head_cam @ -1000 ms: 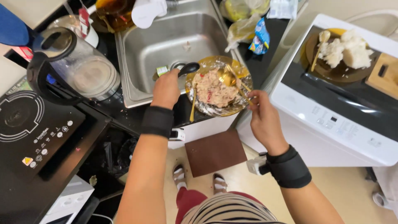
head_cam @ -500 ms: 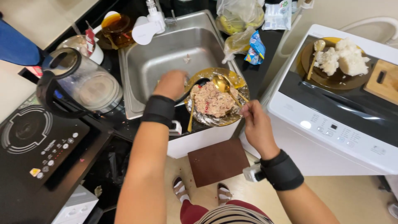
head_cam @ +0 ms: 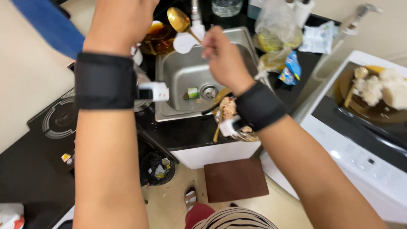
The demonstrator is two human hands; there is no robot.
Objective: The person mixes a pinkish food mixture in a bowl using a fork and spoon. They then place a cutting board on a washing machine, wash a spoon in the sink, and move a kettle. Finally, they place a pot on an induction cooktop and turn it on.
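My right hand (head_cam: 222,55) is raised over the steel sink (head_cam: 178,85) and pinches the handle of a gold spoon (head_cam: 180,19), whose bowl points up and left near the white faucet head (head_cam: 184,42). My left hand (head_cam: 121,21) is lifted high at the top left, above the counter; its fingers are cut off by the frame edge. A gold plate of mixed food (head_cam: 227,108) rests on the black counter edge beside the sink, partly hidden behind my right wrist. Both wrists wear black bands.
A black induction cooktop (head_cam: 59,121) lies at left. A white appliance (head_cam: 352,148) at right carries a dark plate of rice and food (head_cam: 377,91). Plastic bags (head_cam: 275,40) sit behind the sink. On the floor are a bin (head_cam: 157,169) and a brown mat (head_cam: 235,180).
Both hands have left the plate and risen. The right hand has carried the gold spoon up over the sink toward the faucet. The left hand has gone up and left.
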